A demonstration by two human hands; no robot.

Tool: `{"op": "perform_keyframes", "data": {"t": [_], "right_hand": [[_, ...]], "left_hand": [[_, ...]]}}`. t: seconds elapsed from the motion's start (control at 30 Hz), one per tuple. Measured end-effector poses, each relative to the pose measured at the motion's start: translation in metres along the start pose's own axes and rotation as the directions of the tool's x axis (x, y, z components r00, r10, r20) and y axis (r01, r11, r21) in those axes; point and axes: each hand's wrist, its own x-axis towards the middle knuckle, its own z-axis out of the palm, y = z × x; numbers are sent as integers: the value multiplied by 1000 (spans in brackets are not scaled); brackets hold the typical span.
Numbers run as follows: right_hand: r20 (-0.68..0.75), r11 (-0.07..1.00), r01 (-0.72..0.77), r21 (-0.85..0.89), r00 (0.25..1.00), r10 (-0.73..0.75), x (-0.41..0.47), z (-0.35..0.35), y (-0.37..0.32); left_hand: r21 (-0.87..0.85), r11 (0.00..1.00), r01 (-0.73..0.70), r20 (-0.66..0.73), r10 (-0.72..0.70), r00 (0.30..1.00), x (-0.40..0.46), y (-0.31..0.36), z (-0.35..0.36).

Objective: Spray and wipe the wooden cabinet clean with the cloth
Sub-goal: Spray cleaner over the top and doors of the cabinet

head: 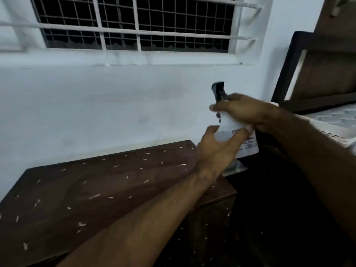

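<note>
Head view. Right hand (244,110) wrapped around the neck of a white spray bottle (228,124), fingers closed just below the black trigger head (218,92). Left hand (215,151) cupped against the lower body of the same bottle, thumb and fingers spread on its wall, label partly covered. Bottle held upright and lifted in the air at about 2 o'clock from the centre of the view, nozzle pointing toward 9 o'clock. Both forearms bare, entering from the lower edge at 5 and 6 o'clock.

Wooden cabinet (96,189) below and at 8 o'clock from the hands: dark brown top, scattered with small white flecks (94,196), blurred by motion. Front face of the cabinet in deep shadow at 6 o'clock. Cloth not identifiable in this view.

White wall (115,103) directly behind the cabinet. Window with white bars and wire mesh (134,22) at 12 o'clock, dark beyond. Dark wooden frame (316,70) leaning at 3 o'clock, with a patterned mattress edge (335,117) beneath it.
</note>
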Motion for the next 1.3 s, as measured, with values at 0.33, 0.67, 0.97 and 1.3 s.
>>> {"op": "perform_keyframes", "data": {"t": [0.33,0.67,0.97,1.3], "right_hand": [[153,979,-173,106,976,155,-13,53,50],[-43,897,-86,-434,996,75,-19,78,50],[10,945,-27,-326,999,32,0,86,34],[23,967,97,-237,995,-94,3,140,-12]], "left_hand": [[-61,987,148,86,-143,986,-39,-60,-5],[-75,983,169,97,-162,982,-50,-85,9],[-159,972,175,160,-149,976,-34,-79,-21],[-119,986,115,22,-113,993,-37,-87,-82]]}}
